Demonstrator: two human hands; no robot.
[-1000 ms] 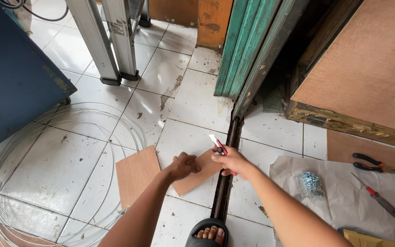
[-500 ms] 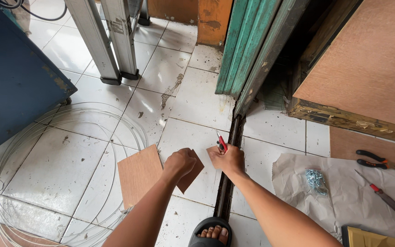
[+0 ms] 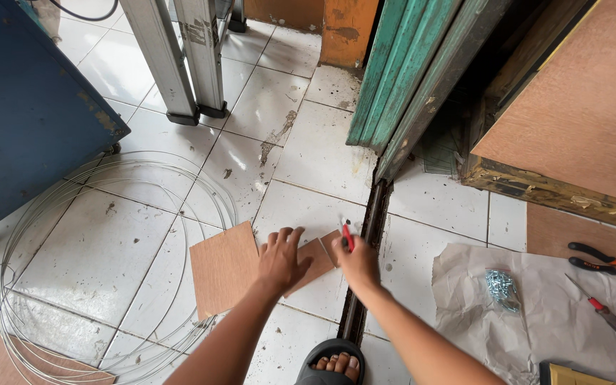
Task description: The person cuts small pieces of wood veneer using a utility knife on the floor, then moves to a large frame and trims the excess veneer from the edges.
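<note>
Left hand (image 3: 281, 260) moved flat onto plywood piece (image 3: 308, 262); right hand (image 3: 356, 262) grips red pencil (image 3: 348, 236); wire coil (image 3: 73, 285) nearby.

Both forearms are bare, with no sleeve, watch or band showing on either, and no glove on the left hand (image 3: 281, 260) or the right hand (image 3: 356, 265). No rings show on the fingers. Below the hands, a foot (image 3: 333, 363) with bare toes sits in a dark grey open-toed sandal (image 3: 329, 349) with a broad rounded strap.
</note>
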